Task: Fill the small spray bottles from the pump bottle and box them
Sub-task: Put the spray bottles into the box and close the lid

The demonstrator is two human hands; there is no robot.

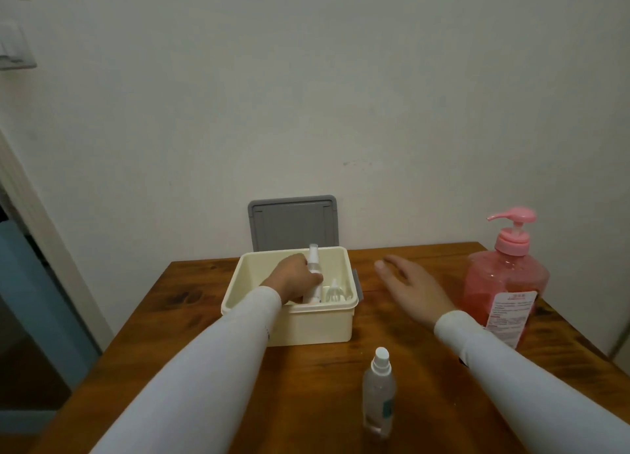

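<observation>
Nearest to the camera, a small clear plastic spray bottle with a white nozzle (377,394) stands upright on the brown wooden tabletop (317,402), and no hand touches it. It carries a small bluish label on its side, and it stands between the two forearms in white sleeves (204,368).

Further in, a cream plastic box with an open top (306,327) sits on the tabletop. The left hand (293,276) reaches over the near rim into the box, and its fingers are curled around a second small spray bottle with a white body (313,276), which it holds upright inside the box. Just to the right of this bottle, in the same box, lies a small clear plastic piece (334,290); I cannot tell what it is.

The right hand (409,286) is above the tabletop just to the right of the box, palm down, with the fingers straight and relaxed, and it holds nothing.

At the right edge of the tabletop stands a large bottle of pink liquid with a pink pump head and a white label (504,283), near the right forearm but apart from the hand.

Behind the box, a grey plastic lid (293,223) stands upright against the pale wall (341,95).
</observation>
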